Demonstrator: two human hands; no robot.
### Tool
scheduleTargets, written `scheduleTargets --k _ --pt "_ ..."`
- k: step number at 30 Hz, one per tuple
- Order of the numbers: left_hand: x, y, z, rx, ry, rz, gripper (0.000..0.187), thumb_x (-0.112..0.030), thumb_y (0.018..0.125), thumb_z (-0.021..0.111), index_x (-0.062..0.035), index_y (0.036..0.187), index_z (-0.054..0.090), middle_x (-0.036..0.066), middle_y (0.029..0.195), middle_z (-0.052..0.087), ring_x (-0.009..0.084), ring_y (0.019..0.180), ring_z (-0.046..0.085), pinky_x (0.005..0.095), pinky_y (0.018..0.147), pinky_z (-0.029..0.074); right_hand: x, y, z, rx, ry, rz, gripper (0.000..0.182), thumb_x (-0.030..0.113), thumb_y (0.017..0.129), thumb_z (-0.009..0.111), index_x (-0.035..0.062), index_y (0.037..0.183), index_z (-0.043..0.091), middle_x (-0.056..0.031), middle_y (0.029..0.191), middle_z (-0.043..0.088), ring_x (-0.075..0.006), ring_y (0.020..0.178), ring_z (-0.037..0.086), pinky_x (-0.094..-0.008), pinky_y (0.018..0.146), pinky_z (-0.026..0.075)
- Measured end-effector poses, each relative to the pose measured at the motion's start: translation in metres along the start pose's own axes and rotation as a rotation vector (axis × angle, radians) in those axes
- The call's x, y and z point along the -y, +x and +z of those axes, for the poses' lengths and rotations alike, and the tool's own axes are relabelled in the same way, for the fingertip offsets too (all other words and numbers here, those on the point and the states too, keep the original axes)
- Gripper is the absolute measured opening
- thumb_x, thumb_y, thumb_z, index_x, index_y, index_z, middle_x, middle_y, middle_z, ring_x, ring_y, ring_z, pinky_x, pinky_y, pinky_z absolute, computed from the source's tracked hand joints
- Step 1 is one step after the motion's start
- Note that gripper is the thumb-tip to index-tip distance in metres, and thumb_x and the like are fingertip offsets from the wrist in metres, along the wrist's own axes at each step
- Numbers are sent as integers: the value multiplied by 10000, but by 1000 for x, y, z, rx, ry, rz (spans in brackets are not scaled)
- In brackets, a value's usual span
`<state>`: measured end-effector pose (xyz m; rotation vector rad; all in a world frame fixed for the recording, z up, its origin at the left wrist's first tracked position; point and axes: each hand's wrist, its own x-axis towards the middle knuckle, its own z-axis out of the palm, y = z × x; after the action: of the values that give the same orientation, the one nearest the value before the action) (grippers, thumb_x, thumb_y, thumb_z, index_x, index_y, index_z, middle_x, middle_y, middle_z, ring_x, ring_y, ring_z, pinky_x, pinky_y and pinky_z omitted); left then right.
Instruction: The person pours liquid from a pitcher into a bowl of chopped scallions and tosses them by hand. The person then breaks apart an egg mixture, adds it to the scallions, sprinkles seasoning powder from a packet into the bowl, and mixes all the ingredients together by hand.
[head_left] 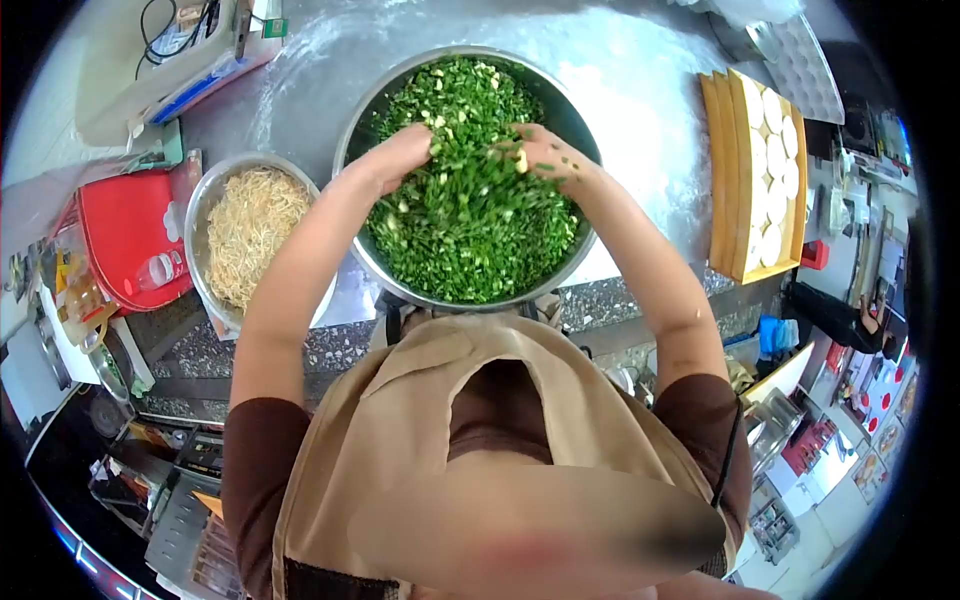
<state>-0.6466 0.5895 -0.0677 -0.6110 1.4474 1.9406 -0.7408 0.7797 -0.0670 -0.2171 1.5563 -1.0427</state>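
A large metal bowl (350,150) stands at the counter's front edge, full of chopped greens (480,240) with small yellow pieces among them. My left hand (405,152) is in the greens at the left side of the bowl, its fingertips hidden among them. On the right side, my right hand (548,158) is over the greens with fingers partly spread; bits of green cling to it, and some greens between the hands are blurred by motion. Whether either hand grips any greens cannot be made out.
A smaller metal bowl (196,215) of pale shreds is left of the large bowl. Stacked wooden trays (738,180) with round dough pieces stand at the right. A red container (130,225) and a plastic bin (120,110) are far left. Another person (835,315) is at the far right.
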Motion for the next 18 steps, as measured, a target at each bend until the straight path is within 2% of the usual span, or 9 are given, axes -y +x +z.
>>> scheduleTargets --k 1,3,5,7,8,9,11,12,18 --pt "-1 -7 2 -25 3 -27 335 -218 823 442 -30 1099 473 92 1016 553 138 852 559 295 701 479 -11 2 2 25 89 -136 582 288 798 539 37 1262 294 -79 1166 489 -193 1124 411 -339 937 315" --pt "25 -23 -7 -77 64 31 356 -262 824 443 -58 1114 468 85 1047 539 159 915 543 326 757 461 7 -49 15 -27 -20 -80 580 329 827 480 34 1278 266 -66 1232 433 -182 1158 376 -357 971 270" --pt "49 -38 -16 -386 -185 -102 395 -324 826 424 -92 1144 457 82 1100 517 197 1001 504 383 842 410 -30 -55 -1 -344 224 140 615 451 768 524 170 1276 323 -134 1366 172 -342 1251 154 -535 991 108" --pt "60 -32 -22 -300 -530 -292 482 -321 830 399 -93 1249 329 118 1270 363 239 1170 353 453 957 258 -39 -40 -5 -390 325 448 600 446 776 513 188 1282 316 -111 1382 126 -354 1252 132 -535 991 108" --pt "106 8 -40 -360 -423 -244 488 -374 846 353 -107 1253 333 106 1264 374 243 1156 366 431 952 276 -65 -19 -3 -374 284 309 569 428 787 493 194 1278 324 -106 1384 115 -307 1260 142 -501 997 153" --pt "55 -4 -2 -436 -428 -207 518 -425 846 317 -107 1254 338 110 1269 368 251 1142 375 410 954 280 -93 10 -9 -355 -115 177 511 392 809 459 191 1265 349 -123 1366 183 -261 1241 225 -455 966 262" --pt "78 40 -21 -209 -458 -222 554 -467 838 303 -101 1251 344 114 1268 368 254 1137 377 393 950 288 -160 81 -35 -193 100 41 507 379 814 453 185 1268 342 -124 1358 204 -252 1234 242 -445 955 279" --pt "74 42 -19 -248 -319 -193 585 -497 826 309 -96 1252 342 119 1264 373 255 1148 363 407 953 274 -163 94 -43 -130 171 -4 505 373 816 450 182 1270 339 -124 1354 214 -248 1230 251 -439 950 288" --pt "39 5 -1 -161 -88 -8 483 -382 784 476 -42 1127 486 146 1199 436 245 1136 362 425 930 268 -65 30 -22 -36 18 63 493 334 831 433 163 1279 318 -126 1329 276 -222 1208 303 -407 920 340"
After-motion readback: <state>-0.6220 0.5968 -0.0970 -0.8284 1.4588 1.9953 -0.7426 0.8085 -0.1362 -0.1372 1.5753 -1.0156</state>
